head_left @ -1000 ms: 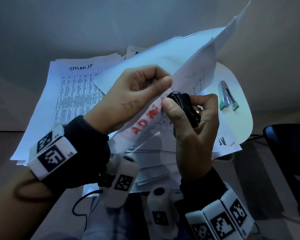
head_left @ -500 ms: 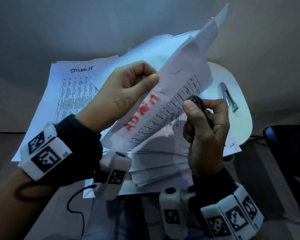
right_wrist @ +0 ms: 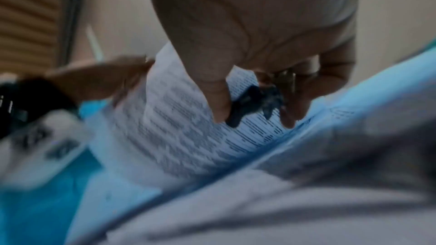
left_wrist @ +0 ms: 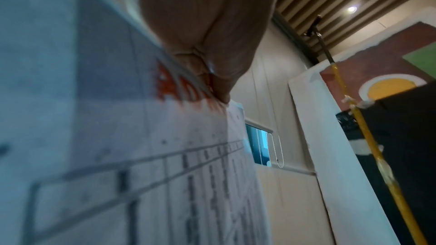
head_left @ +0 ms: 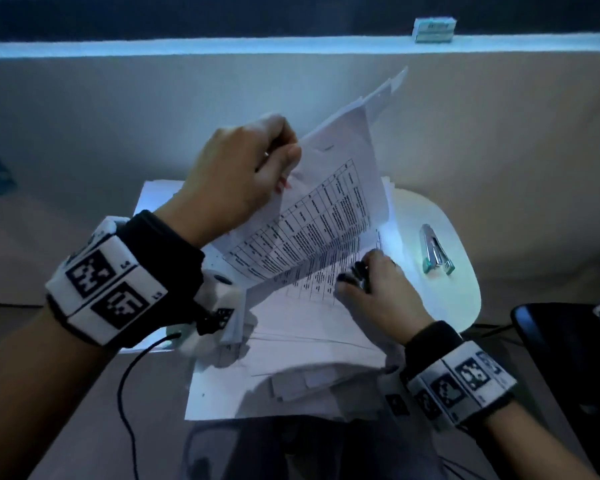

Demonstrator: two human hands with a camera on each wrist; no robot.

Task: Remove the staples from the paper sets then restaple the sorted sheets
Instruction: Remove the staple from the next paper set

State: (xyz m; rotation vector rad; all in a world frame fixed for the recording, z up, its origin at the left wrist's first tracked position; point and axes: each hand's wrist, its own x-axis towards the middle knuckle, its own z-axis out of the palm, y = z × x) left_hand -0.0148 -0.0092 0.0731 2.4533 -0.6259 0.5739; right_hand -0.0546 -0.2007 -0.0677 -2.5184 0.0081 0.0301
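My left hand (head_left: 257, 168) pinches the top edge of several printed sheets (head_left: 319, 216) and holds them lifted and tilted above the pile; red writing on the sheets (left_wrist: 169, 85) shows beside the thumb. Lower and to the right, my right hand (head_left: 378, 292) grips a black staple remover (head_left: 357, 271) against the printed page (head_left: 309, 306) lying on the pile. The remover (right_wrist: 254, 103) sits between thumb and fingers, its jaws over the print. A silver stapler (head_left: 435, 252) with a teal base lies on the white table (head_left: 461, 292), right of the papers.
A loose pile of papers (head_left: 274, 386) covers the table's near and left part and overhangs its edge. A black chair (head_left: 565, 358) stands at the right. A small box (head_left: 433, 29) sits on the ledge along the far wall. A black cable (head_left: 125, 386) hangs from my left wrist.
My left hand has raised the pinched sheets up and away. My right hand has dropped with the staple remover from beside the lifted sheets down onto the page on the pile.
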